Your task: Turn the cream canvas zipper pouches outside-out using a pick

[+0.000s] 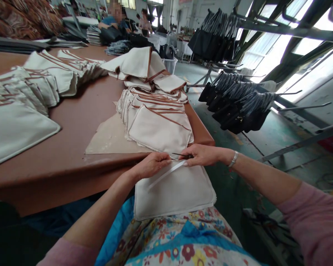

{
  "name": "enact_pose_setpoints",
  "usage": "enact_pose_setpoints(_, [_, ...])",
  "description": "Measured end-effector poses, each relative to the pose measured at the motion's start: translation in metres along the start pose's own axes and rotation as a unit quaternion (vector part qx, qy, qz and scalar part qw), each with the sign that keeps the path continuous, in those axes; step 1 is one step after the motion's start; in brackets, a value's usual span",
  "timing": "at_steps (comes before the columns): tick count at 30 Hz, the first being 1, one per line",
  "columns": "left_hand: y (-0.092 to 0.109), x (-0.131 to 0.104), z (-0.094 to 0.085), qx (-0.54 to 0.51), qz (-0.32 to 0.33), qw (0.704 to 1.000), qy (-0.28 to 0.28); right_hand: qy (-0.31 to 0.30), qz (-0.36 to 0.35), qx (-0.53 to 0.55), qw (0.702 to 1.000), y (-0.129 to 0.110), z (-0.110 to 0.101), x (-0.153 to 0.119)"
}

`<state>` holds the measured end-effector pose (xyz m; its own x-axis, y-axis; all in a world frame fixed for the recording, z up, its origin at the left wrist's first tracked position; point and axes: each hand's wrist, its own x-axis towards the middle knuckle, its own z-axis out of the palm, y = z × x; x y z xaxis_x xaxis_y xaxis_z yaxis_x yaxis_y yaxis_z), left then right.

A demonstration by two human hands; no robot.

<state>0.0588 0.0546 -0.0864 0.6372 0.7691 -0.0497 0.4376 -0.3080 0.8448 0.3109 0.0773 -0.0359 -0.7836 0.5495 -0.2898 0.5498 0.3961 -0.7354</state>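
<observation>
Head view: your left hand (152, 164) pinches the top edge of a white panel (177, 199), over your lap (188, 247) at six o'clock; your right hand (201, 154) grips a dark tool (187, 156) near a white strip (166, 174). At twelve o'clock, a stack (159, 127) rests on the tabletop (86, 111).

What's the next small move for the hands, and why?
Probably ease the dark pointed tool left, to the cream piece's top edge: the right hand holds it with its tip toward the left hand, whose fingers are at that edge.
</observation>
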Motion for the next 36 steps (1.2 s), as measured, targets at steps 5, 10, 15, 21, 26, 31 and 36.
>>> enact_pose_setpoints(5, [-0.010, -0.008, 0.019, 0.073, -0.037, 0.980, 0.181, -0.014, 0.036, 0.092, 0.995, 0.009, 0.002, 0.009])
enact_pose_setpoints(10, [-0.017, -0.035, 0.053, 0.121, -0.059, 0.953, 0.270, 0.007, 0.058, 0.118, 0.991, 0.022, 0.005, 0.010])
enact_pose_setpoints(15, [-0.014, -0.039, 0.070, 0.148, -0.065, 0.959, 0.235, 0.009, 0.069, 0.153, 0.986, 0.031, 0.006, 0.011])
enact_pose_setpoints(21, [-0.024, -0.023, 0.069, 0.129, -0.075, 0.964, 0.220, 0.018, 0.067, 0.179, 0.981, 0.038, 0.006, 0.012])
enact_pose_setpoints(26, [-0.030, -0.023, 0.065, 0.138, -0.068, 0.959, 0.237, 0.023, 0.064, 0.198, 0.978, 0.042, 0.008, 0.010])
enact_pose_setpoints(31, [-0.034, -0.027, 0.055, 0.185, -0.062, 0.942, 0.271, 0.037, 0.075, 0.219, 0.972, 0.041, 0.012, 0.009])
enact_pose_setpoints(36, [-0.042, -0.026, 0.047, 0.200, -0.015, 0.951, 0.235, 0.033, 0.093, 0.245, 0.964, 0.039, 0.014, 0.008])
